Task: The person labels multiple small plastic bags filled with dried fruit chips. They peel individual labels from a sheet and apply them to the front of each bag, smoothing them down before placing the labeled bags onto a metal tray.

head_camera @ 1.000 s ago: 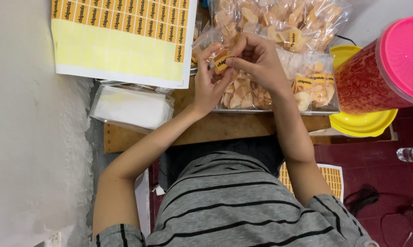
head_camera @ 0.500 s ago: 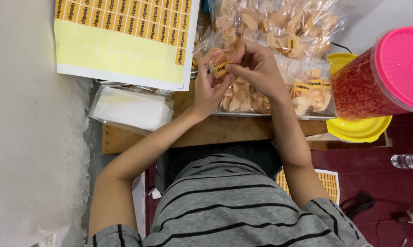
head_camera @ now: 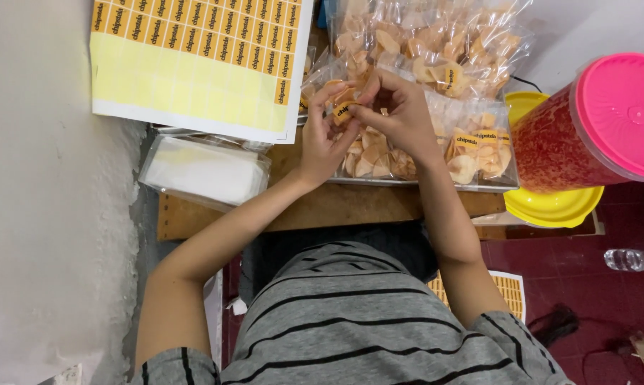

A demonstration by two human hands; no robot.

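We see the small orange sticker (head_camera: 343, 112) pinched between both hands, left hand (head_camera: 327, 142) below it, right hand (head_camera: 400, 114) beside it, fingers closed. It hangs just above the clear snack bag (head_camera: 379, 153) on the desk (head_camera: 322, 207), equally near both hands.

left: sticker sheet (head_camera: 193, 64), plastic box (head_camera: 204, 171) | right: pink-lidded jar (head_camera: 593, 125) | free: wooden edge (head_camera: 350, 207)
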